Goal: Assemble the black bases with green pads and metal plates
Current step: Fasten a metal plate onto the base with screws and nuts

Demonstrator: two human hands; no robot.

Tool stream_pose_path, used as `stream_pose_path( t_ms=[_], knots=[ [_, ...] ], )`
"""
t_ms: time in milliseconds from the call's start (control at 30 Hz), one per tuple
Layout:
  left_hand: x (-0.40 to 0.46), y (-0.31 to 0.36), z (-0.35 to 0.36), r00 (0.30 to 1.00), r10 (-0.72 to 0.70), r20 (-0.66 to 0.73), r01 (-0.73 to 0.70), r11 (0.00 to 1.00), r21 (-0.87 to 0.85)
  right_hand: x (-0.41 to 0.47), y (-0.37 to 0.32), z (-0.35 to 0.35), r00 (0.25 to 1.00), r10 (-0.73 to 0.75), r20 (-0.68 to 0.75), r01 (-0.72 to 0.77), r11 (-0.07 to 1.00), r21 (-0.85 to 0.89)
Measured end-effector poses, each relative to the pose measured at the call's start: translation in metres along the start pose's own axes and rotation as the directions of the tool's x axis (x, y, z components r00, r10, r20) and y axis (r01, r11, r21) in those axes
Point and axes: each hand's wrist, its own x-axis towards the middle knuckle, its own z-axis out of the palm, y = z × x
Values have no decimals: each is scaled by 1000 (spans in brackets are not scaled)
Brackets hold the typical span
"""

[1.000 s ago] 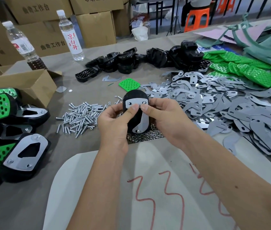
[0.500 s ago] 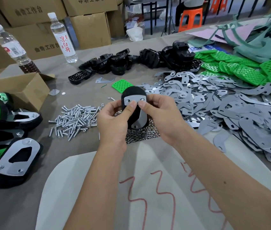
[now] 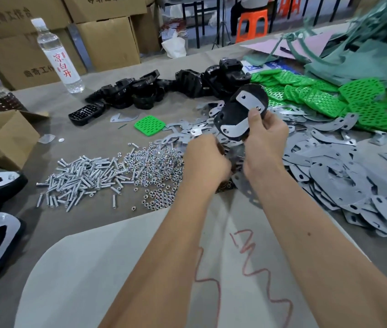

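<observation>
**Base held up in right hand, left hand down at the fasteners**

- Right hand (image 3: 267,136) grips the black base (image 3: 237,114), thumb curled over its near edge; base is lifted off the bench (image 3: 93,216), tilted, plate side toward the camera. Two metal plates sit on it: one strip (image 3: 250,101) across the upper end, one curved piece (image 3: 235,129) at the lower end.
- Base long axis runs from lower left to upper right, roughly away from the person.
- Left hand (image 3: 205,159) is low, just beside the nut pile (image 3: 157,162), fingers curled under and motion-blurred. Can't tell whether that grip is pinching anything.
- Key relation: fasteners lie below and to the left of the held base. Nuts touch the left hand; screw pile (image 3: 85,176) is further left. Left hand is clearly the nearer one, so my guess is it picks hardware while the right presents the plate holes.
- Loose plates (image 3: 329,166) heaped to the right; green pads (image 3: 329,100) behind them, one stray pad (image 3: 149,125) mid-bench; spare bases (image 3: 140,91) at the back.
- Writing: bottle (image 3: 61,58) has red vertical "凉白开". Cartons (image 3: 107,41) carry "曲奇工作台", partly cut off. Red scrawl on the white sheet (image 3: 140,268) is not legible.
</observation>
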Motion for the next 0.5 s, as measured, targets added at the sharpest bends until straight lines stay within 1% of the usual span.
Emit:
stream_pose_path(
  t_ms=[67,100,133,167,233,300,333,367,400,467,500],
  knots=[
    [3,-13,-10,999,-49,4,49,996,-80,2,0,1,1000,20,18,-21,999,35],
    [3,-22,-16,997,-76,-22,72,989,-127,1,-1,2,999,41,29,-42,998,40],
    [2,-33,-24,992,-114,-63,98,972,-212,-1,-2,4,997,62,43,-63,998,31],
    [-2,-43,-32,981,-162,-109,118,938,-326,-3,-2,6,995,79,66,-80,997,11],
    [-10,-63,-47,945,-267,-189,127,832,-540,-13,-2,12,982,106,158,-100,994,-45],
    [-20,-80,-60,932,-301,-203,110,767,-632,-26,-2,19,946,143,290,-123,989,-84],
    [-25,-86,-65,931,-318,-179,122,733,-670,-33,-1,23,923,167,346,-133,984,-120],
    [-30,-91,-68,931,-341,-130,144,669,-729,-40,0,26,900,188,394,-131,977,-168],
    [-35,-97,-72,931,-357,-74,152,564,-812,-47,2,29,873,203,443,-110,968,-227],
    [-42,-105,-79,923,-384,15,129,274,-953,-60,8,34,827,198,527,-18,945,-326],
    [-43,-108,-84,918,-393,45,106,135,-985,-65,11,35,814,188,549,20,936,-351]
  ],
)
